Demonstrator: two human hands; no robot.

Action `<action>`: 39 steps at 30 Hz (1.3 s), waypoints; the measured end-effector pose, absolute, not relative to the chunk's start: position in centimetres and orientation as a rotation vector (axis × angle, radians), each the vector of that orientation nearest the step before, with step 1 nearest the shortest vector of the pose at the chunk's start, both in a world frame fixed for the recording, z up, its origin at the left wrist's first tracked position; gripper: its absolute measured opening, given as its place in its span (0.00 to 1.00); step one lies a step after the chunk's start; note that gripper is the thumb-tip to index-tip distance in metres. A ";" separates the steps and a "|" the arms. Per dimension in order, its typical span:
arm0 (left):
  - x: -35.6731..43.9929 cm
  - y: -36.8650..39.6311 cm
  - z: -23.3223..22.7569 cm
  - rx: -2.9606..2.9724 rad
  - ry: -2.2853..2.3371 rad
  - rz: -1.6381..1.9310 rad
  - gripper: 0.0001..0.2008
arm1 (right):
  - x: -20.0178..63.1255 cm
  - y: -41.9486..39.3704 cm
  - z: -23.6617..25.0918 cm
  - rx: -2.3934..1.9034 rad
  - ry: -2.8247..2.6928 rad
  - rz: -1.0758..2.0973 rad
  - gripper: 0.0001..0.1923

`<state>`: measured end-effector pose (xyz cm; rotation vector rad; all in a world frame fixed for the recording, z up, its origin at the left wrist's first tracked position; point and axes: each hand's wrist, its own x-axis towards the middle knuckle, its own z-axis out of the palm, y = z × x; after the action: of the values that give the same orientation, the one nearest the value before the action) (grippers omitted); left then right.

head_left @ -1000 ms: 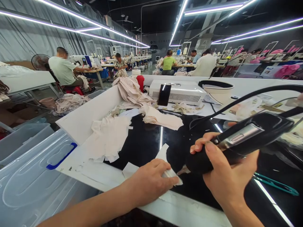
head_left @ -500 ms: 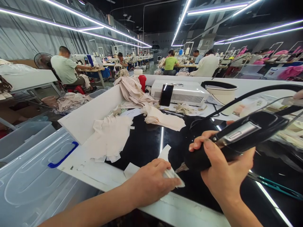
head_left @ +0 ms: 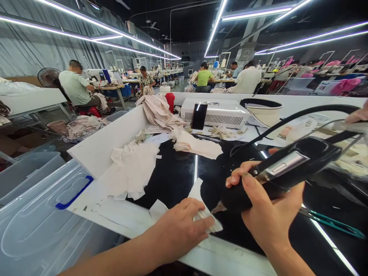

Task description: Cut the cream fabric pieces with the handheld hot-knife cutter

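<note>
My right hand is wrapped around a black corded hand tool with a silver plate on its side. The tool's narrow metal tip points left, at the edge of a small stack of white fabric pieces. My left hand is closed on that stack at the table's front edge, covering much of it. Left of this lies a fanned pile of cream fabric pieces. Another layered fabric bundle rests farther back on the glossy black surface.
Teal-handled scissors lie at right. At the back stand a phone, a vented white box and a red container. A clear plastic bin is left of the table. Another person's hand shows at the right edge.
My left fingers and the white fabric stack have shifted slightly, and more of the stack shows at its right side. The tool tip stays beside the stack. The view has turned slightly.
</note>
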<state>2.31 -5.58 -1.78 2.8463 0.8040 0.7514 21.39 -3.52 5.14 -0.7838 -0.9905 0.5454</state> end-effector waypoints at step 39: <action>-0.4 -2.3 -0.1 2.844 0.689 0.533 0.13 | 20.0 -3.5 5.4 -0.765 -1.030 0.505 0.17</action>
<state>-0.37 -2.29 -0.13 2.8440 0.6893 0.5333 19.98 -3.47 5.40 -0.7650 -1.0298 0.5053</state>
